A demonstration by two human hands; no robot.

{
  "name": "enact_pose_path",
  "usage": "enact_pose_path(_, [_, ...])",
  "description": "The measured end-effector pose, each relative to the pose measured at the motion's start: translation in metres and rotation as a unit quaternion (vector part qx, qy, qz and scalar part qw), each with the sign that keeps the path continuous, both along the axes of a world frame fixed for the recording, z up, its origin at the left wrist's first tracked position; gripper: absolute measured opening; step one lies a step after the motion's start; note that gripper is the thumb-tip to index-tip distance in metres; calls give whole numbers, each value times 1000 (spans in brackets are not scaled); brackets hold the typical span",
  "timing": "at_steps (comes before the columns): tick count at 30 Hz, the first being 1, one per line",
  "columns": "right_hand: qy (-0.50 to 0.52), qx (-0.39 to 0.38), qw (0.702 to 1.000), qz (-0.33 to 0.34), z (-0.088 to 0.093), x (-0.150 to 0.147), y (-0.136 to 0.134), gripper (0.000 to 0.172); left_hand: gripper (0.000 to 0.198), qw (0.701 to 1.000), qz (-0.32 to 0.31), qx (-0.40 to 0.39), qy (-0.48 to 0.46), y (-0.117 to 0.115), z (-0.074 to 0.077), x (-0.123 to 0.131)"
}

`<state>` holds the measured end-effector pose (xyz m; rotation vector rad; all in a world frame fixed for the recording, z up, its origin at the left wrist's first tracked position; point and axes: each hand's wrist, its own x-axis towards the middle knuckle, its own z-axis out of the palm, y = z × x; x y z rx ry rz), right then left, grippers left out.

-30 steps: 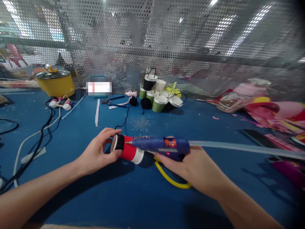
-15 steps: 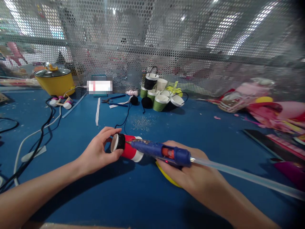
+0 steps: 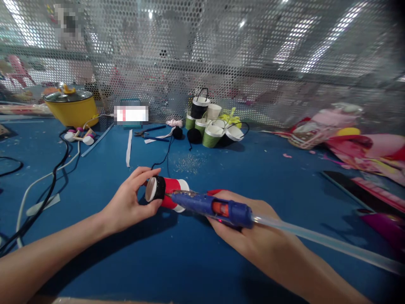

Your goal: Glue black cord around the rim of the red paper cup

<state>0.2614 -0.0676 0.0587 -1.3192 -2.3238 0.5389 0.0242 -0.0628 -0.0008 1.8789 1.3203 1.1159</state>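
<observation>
My left hand [image 3: 134,198] is closed around a small paper cup [image 3: 172,185] lying on its side, its end pinched between thumb and fingers. The cup is wrapped in red, with a black yarn band near the end I hold and a white rim at the other. My right hand [image 3: 247,228] grips a blue hot glue gun [image 3: 202,204], its nozzle pointing left against or just over the red wrap near the black band. A long clear glue stick [image 3: 316,236] runs out of its back. Black yarn trails behind the cup.
Green and black cups [image 3: 213,135] stand at the back beside black yarn balls [image 3: 194,136]. Pliers [image 3: 148,133] and a white strip [image 3: 129,147] lie left of them. Cables [image 3: 57,169] and a yellow pot [image 3: 72,109] are left; a phone [image 3: 351,192] is right.
The glue gun's front has shifted slightly left and down along the cup. A yellow edge below my right hand is out of sight; a red edge now shows above that hand.
</observation>
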Motion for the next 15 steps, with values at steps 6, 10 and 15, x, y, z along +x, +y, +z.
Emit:
enact_pose_path(6, [-10, 2, 1000, -22, -1, 2, 8, 12, 53, 1000, -17, 15, 19, -1, 0, -1])
enact_pose_path(10, [-4, -12, 1000, -16, -2, 4, 11, 13, 55, 998, -37, 44, 29, -1, 0, -2])
enact_pose_path(15, [11, -7, 1000, -9, -5, 6, 13, 10, 56, 995, -60, 73, 42, -2, -1, -2])
